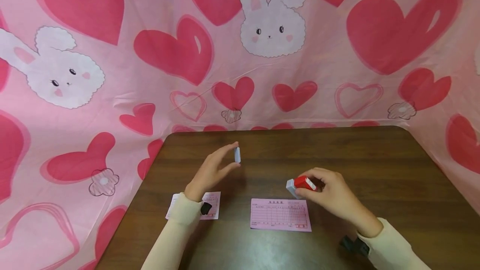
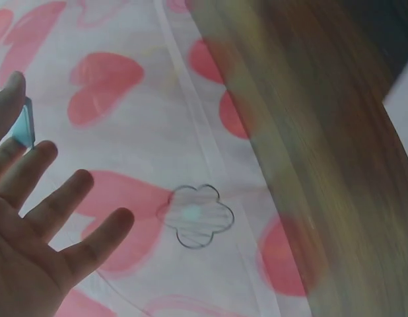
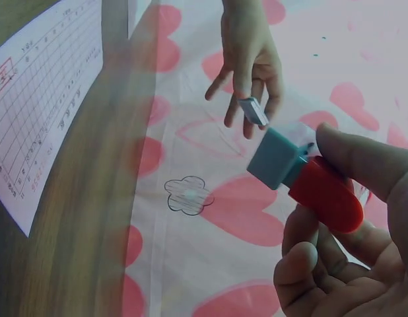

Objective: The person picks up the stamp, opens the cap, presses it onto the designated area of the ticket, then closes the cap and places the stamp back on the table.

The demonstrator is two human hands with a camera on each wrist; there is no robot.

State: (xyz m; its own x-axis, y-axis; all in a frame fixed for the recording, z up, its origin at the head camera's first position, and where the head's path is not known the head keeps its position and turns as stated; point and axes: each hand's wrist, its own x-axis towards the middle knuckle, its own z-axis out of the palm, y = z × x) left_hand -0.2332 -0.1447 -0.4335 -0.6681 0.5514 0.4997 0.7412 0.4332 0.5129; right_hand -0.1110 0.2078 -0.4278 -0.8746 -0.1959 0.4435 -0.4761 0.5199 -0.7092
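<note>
Between thumb and fingertip, my left hand (image 1: 211, 169) pinches a small flat whitish cap (image 1: 237, 155) above the table. The left wrist view catches only part of this cap (image 2: 23, 125) at its left edge, with the other fingers spread. My right hand (image 1: 339, 197) grips a red stamp (image 3: 326, 197) that has a pale square block (image 3: 275, 158) at its end, pointing toward the left hand. Just left of the right hand lies a pink printed slip (image 1: 279, 215) with a ruled grid and a small red box in its corner.
A second printed slip (image 1: 213, 205) lies on the left, partly hidden by the left wrist. Both rest on a dark wooden table (image 1: 337, 145). Pink cloth (image 1: 322, 66) with hearts and rabbits hangs behind the table and along its left and right sides.
</note>
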